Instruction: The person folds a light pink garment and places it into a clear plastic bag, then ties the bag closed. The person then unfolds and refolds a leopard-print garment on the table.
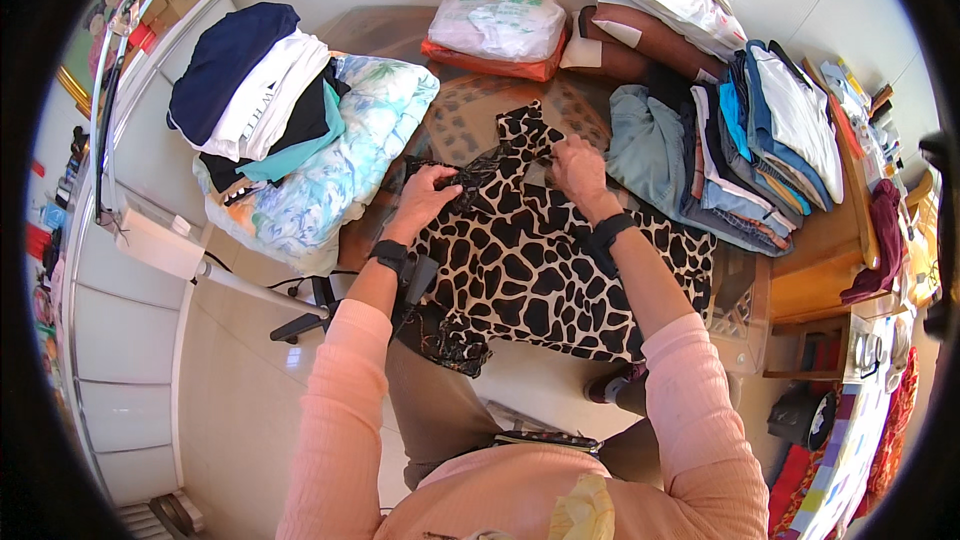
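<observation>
A black-and-cream animal-print garment (525,262) is spread before me, its near edge hanging over the table's front. My left hand (426,199) pinches a dark sheer part (474,184) of it, with the thumb and fingers around a gathered fold. Slightly farther to the right, my right hand (581,171) grips the cloth at the upper edge, its fingertips curled and partly hidden. A narrow printed strip (521,124) of the same fabric points away from me between the hands. Both wrists wear black bands.
Folded clothes (247,105) top a floral quilt (375,112) at left. Stacked jeans and shirts (735,157) stand right. A white plastic bag (499,19) and brown cushions (637,37) line the back. A lamp arm (262,289) crosses the left; a wooden cabinet (817,277) borders the right.
</observation>
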`<state>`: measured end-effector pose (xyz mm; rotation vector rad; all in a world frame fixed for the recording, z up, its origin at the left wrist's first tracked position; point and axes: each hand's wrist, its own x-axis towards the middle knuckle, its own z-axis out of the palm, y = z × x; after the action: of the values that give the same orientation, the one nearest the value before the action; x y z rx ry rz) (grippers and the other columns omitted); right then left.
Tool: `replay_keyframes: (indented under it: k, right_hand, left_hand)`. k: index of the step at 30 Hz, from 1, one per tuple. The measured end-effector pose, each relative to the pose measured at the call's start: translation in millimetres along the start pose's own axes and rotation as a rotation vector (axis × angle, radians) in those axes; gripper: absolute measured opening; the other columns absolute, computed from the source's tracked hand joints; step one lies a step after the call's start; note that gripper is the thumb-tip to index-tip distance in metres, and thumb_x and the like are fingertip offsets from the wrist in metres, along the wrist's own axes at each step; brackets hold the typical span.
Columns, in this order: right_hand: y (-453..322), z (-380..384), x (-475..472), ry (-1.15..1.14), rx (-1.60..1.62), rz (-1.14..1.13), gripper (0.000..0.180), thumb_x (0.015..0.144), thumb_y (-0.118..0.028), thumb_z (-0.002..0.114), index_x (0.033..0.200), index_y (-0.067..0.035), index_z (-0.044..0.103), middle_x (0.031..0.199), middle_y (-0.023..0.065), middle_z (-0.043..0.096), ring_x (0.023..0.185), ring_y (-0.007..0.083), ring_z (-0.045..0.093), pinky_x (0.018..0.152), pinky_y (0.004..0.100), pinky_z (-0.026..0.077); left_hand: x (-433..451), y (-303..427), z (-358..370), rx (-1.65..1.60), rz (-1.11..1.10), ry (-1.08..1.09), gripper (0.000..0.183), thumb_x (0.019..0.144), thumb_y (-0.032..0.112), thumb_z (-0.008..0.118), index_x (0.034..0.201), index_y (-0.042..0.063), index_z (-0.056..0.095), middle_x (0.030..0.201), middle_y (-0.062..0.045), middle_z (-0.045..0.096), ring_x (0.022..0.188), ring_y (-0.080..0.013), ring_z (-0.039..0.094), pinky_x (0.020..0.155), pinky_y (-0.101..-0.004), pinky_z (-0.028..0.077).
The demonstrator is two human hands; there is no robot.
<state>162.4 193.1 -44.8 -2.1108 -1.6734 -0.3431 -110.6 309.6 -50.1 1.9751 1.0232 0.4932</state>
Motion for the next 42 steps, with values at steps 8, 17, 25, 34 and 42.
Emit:
replay_keyframes:
  k: [8,17,25,34,42]
  right_hand:
    - [59.4,-105.8,11.8,0.405,0.552,0.320,0.016,0.083,-0.012,0.066,0.090,0.002,0.067,0.078,0.0134,0.069,0.069,0.0196,0.064,0.067,0.0305,0.051]
    - [80.9,-216.8,-71.2,0.307,1.071,0.632,0.020,0.093,-0.016,0.064,0.106,0.000,0.066,0.081,-0.0010,0.061,0.068,0.0051,0.056,0.057,0.0219,0.045]
    - [106.0,-207.7,-143.7,0.175,1.251,0.843,0.024,0.093,-0.012,0.065,0.113,0.002,0.064,0.095,0.0030,0.067,0.081,0.0082,0.062,0.070,0.0211,0.049]
    - [110.6,-190.7,-195.7,-0.081,0.924,0.527,0.017,0.085,0.006,0.055,0.097,0.002,0.066,0.091,-0.0008,0.065,0.081,0.0047,0.056,0.075,0.0198,0.045]
    - [93.5,-193.8,-234.1,-0.212,0.335,0.192,0.012,0.080,-0.010,0.070,0.080,-0.001,0.062,0.089,0.0121,0.065,0.089,0.0307,0.063,0.080,0.0390,0.050]
  left_hand:
    - [-1.0,4.6,-1.3,0.004,-0.050,0.021,0.029,0.089,0.022,0.067,0.110,0.002,0.064,0.114,-0.013,0.060,0.105,-0.0297,0.059,0.091,-0.0389,0.047]
    - [-4.5,14.6,-19.7,-0.290,-0.153,-0.090,0.037,0.094,0.026,0.061,0.122,0.003,0.062,0.107,-0.004,0.063,0.098,-0.0145,0.056,0.087,-0.0308,0.044]
    - [-8.9,12.1,-38.8,-0.402,-0.062,-0.273,0.033,0.093,0.024,0.064,0.121,0.007,0.067,0.117,-0.003,0.063,0.113,-0.0151,0.054,0.102,-0.0305,0.035]
    - [-8.9,19.4,-33.8,-0.125,-0.020,-0.336,0.027,0.086,0.015,0.068,0.110,0.003,0.069,0.105,-0.003,0.066,0.099,-0.0139,0.057,0.092,-0.0305,0.042]
    - [-23.7,23.9,-25.9,0.206,0.328,-0.069,0.026,0.075,0.001,0.067,0.100,0.003,0.062,0.104,-0.009,0.063,0.096,-0.0285,0.062,0.087,-0.0391,0.048]
